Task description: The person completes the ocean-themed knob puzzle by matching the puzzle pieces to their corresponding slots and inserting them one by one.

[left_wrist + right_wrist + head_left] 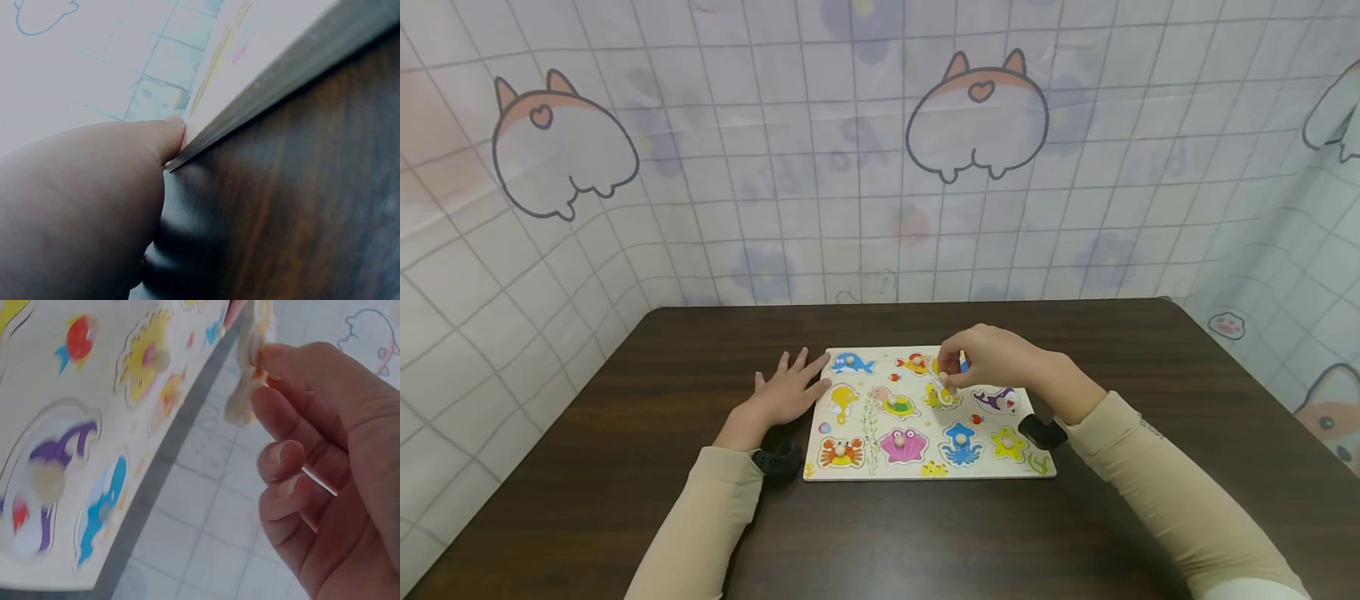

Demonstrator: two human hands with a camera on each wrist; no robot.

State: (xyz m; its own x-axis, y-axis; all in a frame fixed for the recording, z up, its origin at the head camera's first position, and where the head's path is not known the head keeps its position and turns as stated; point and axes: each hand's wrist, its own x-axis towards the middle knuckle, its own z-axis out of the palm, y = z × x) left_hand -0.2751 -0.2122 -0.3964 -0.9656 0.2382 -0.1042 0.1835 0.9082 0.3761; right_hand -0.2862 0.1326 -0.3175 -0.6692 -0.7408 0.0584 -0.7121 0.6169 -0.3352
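A wooden peg puzzle board [850,423] with sea animals lies on the dark table. My left hand [785,390] rests flat with fingers spread at the board's left side, its index finger and thumb over the edge. In the left wrist view the thumb [167,139] presses against the board's corner. Above the upper right part of the board, my right hand [988,358] pinches a wooden puzzle piece [250,369] between thumb and index finger. That piece is seen edge-on, with some orange showing, and its picture is hidden. Just below it in the head view is a yellow fish piece [942,397].
Along the board's near row sit a crab [841,452], a pink shell [904,446], a blue octopus [961,446] and a yellow starfish [1008,444]. A purple orca [997,401] lies below the right hand. Behind the dark table [895,533] hangs a checked cloth [820,192].
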